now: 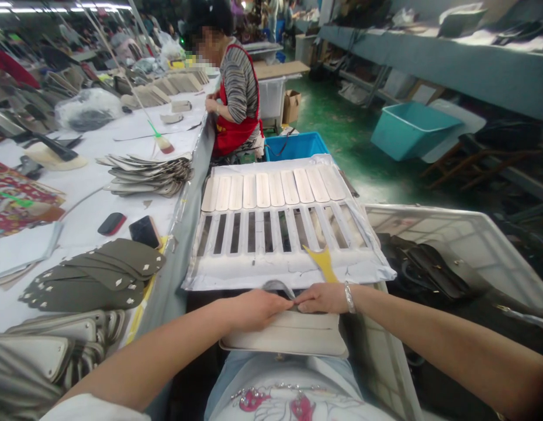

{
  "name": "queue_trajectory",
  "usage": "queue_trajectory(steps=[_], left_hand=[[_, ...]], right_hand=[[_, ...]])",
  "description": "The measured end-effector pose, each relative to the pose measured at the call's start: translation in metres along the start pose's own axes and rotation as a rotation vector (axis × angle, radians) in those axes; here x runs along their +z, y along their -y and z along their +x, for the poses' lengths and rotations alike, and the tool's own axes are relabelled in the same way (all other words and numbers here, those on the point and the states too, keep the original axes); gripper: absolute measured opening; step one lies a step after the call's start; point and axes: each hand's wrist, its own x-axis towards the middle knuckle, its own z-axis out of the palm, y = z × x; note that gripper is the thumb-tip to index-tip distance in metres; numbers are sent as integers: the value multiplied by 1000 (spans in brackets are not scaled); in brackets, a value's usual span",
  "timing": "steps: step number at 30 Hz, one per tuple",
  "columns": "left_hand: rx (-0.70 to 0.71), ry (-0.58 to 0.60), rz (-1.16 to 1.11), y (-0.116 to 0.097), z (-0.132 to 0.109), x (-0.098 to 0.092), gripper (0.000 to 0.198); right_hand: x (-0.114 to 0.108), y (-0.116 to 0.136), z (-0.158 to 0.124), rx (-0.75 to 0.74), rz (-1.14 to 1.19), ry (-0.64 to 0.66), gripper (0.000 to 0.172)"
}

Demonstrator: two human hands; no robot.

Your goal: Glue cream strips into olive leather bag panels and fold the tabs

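A cream bag piece (284, 336) with a stitched line along it lies across my lap, below the near edge of the white board. My left hand (260, 310) and my right hand (321, 298) both grip its far edge, their fingertips almost meeting. A grey curved strip (277, 286) shows just beyond the fingers; I cannot tell whether it is joined to the piece. The undersides of my fingers are hidden. Just ahead, a white slotted board (227, 280) carries a row of cream panels (249, 190) and a yellow forked tool (322, 263).
On the left table (161, 137) are dark green pieces (96, 275), stacked panels (148, 175), a phone (145, 231) and a glue brush (161, 140). A white crate (450, 213) with dark bags stands right. A co-worker in a red apron (236, 128) sits ahead, near a blue bin (297, 146).
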Motion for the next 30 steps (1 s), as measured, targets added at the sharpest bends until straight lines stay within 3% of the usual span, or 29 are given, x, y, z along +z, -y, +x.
queue_trajectory(steps=[7, 10, 21, 30], left_hand=[[-34, 17, -114, 39, -46, -14, 49], [-62, -28, -175, 54, -66, -12, 53], [-16, -122, -30, 44, -79, -3, 47], [75, -356, -130, 61, -109, 6, 32]], right_hand=[[2, 6, 18, -2, 47, -3, 59], [5, 5, 25, 1, 82, 8, 63], [9, 44, 58, -61, 61, 37, 52], [26, 47, 108, -108, 172, -32, 57]])
